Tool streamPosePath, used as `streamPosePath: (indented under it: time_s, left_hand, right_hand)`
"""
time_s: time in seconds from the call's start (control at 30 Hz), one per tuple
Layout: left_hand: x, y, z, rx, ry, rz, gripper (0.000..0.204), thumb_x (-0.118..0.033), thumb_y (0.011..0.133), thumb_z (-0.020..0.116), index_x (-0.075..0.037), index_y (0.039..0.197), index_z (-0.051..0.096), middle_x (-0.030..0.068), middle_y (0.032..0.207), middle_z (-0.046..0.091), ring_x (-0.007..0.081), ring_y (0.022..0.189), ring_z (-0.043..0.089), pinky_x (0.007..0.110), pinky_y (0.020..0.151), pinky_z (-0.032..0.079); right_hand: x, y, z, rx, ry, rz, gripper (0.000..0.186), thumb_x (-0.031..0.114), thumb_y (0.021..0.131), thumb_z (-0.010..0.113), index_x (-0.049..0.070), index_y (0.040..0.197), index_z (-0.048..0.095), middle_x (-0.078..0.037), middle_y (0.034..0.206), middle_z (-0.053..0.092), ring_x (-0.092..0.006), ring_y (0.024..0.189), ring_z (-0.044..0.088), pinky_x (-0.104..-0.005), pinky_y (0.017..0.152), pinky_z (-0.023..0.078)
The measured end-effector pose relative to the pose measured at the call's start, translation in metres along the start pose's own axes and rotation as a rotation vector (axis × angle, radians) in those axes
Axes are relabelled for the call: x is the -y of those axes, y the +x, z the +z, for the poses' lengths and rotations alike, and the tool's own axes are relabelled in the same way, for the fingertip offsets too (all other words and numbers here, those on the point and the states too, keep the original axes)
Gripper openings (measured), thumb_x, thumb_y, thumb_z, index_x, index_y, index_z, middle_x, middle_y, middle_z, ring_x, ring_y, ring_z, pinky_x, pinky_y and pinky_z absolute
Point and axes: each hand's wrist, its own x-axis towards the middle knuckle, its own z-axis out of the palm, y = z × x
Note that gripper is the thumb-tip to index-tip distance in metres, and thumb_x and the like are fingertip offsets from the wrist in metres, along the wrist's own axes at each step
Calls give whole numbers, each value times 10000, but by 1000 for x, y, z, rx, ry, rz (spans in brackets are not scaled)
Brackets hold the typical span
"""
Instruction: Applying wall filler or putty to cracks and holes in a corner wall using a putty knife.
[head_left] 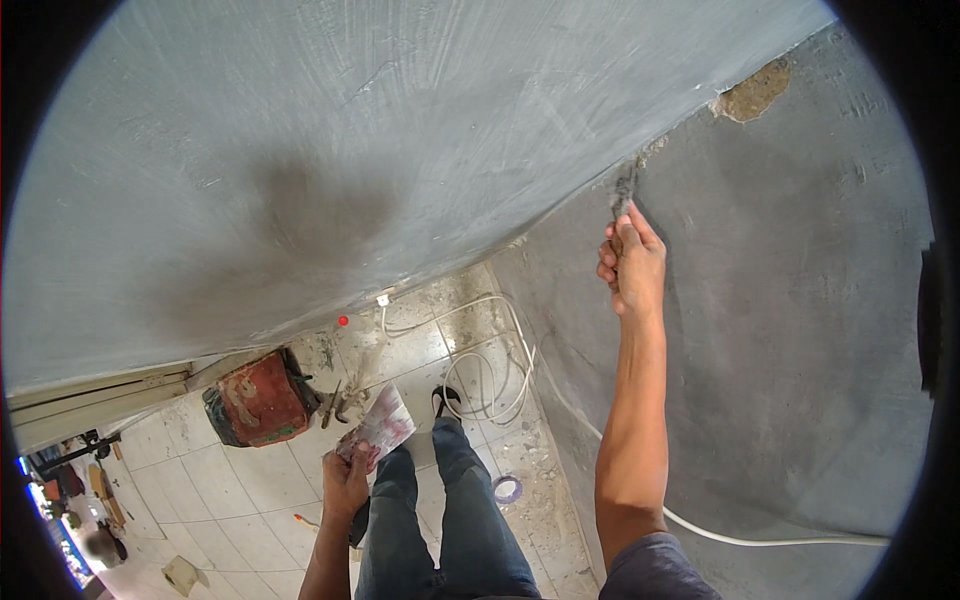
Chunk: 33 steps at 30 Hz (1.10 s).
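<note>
My right hand [638,265] is raised to the grey wall on the right, fingers closed round a narrow, dirty scraper-like tool [624,188]. Its tip meets the corner seam where two grey walls join, beside chipped plaster [655,150]. Farther along that seam is a patch of broken plaster [755,92] showing brown material underneath. Low on the left, my left hand [347,482] grips a flat, pale sheet [392,418] smeared with dark red; whether it is sandpaper or a plastic spreader I cannot tell. The sheet hangs over the floor, apart from the wall.
A worn red and black tool bag [260,400] sits on the tiles with hand tools [335,405] beside it. A white cable [520,345] coils near my feet. A tape roll [507,489] lies by the right wall, and a red round object [343,321] by the left one.
</note>
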Motion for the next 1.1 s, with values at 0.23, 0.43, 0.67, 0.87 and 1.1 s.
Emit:
streamPosePath:
  time_s: [0.23, 0.43, 0.67, 0.87, 1.1]
  left_hand:
    - [-4, -2, -2, -26, -9, 73, 341, -259, 972, 533, 68, 958, 628, 56, 746, 648, 88, 688, 571, 257, 593, 474]
    - [-11, -2, 1, 7, 8, 34, 312, -223, 968, 530, 69, 919, 628, 68, 749, 657, 93, 694, 587, 262, 604, 481]
    - [-18, -9, -11, -14, 5, 71, 305, -207, 966, 525, 63, 873, 633, 72, 742, 657, 96, 676, 567, 271, 590, 457]
    - [-16, -12, -13, 18, -14, 110, 261, -194, 975, 520, 27, 869, 609, 13, 737, 612, 80, 688, 519, 257, 603, 421]
    - [-20, -19, -21, -28, -34, 103, 269, -199, 980, 513, 36, 895, 611, 26, 749, 628, 87, 665, 533, 259, 596, 428]
  right_hand:
    - [-9, -9, -8, -49, 4, 36, 444, 100, 975, 456, 7, 1406, 407, -9, 782, 459, -72, 509, 397, -229, 396, 324]
    - [0, 4, -8, -2, -45, 10, 427, 106, 976, 456, 18, 1394, 436, -8, 772, 465, -72, 507, 395, -228, 394, 316]
    - [-3, -20, -23, -15, -57, 43, 427, 120, 982, 457, 22, 1396, 427, -3, 767, 472, -69, 523, 398, -222, 402, 315]
    - [6, 7, -12, -11, -53, 55, 412, 123, 973, 467, 20, 1372, 465, -1, 755, 466, -68, 514, 404, -230, 395, 320]
    - [1, -26, -30, -59, -44, 22, 426, 115, 966, 480, 10, 1378, 448, -8, 768, 479, -70, 514, 412, -229, 398, 321]
